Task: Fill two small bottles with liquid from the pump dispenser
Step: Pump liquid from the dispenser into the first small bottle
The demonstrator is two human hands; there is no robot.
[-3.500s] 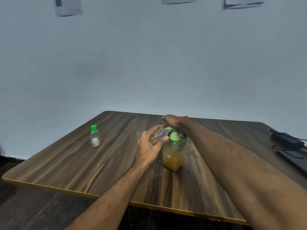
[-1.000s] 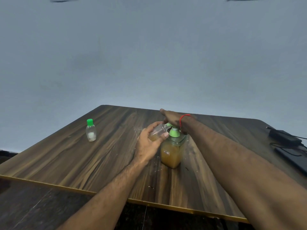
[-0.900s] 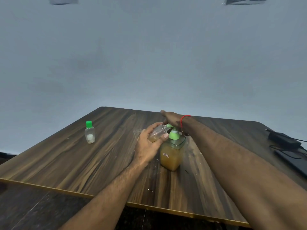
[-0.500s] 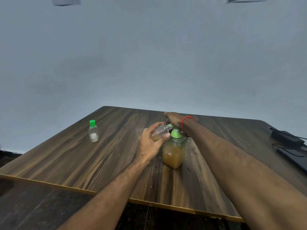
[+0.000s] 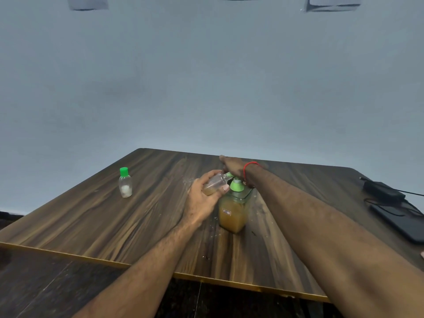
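Little has shifted since 0.5 s ago: both hands stay at the pump dispenser (image 5: 233, 210), which stands mid-counter (image 5: 96, 226), amber liquid inside. Just left of it, the left hand (image 5: 202, 203) grips 1 small uncapped bottle (image 5: 214, 185), tilted, mouth at the spout. Behind, the right hand (image 5: 231, 165) rests on the pump head, fingers hidden. Well left stands a green-capped bottle (image 5: 125, 183).

A dark wood-grain table (image 5: 96, 226) with a pale gold edge carries everything. Toward its left side stands a small clear bottle (image 5: 125, 185) with a green cap, upright and well apart from the rest. Near the middle stands a square pump dispenser (image 5: 232, 213) of amber liquid. At the right edge lie a black power adapter (image 5: 382, 190) with its cable and a dark flat device (image 5: 402, 222).
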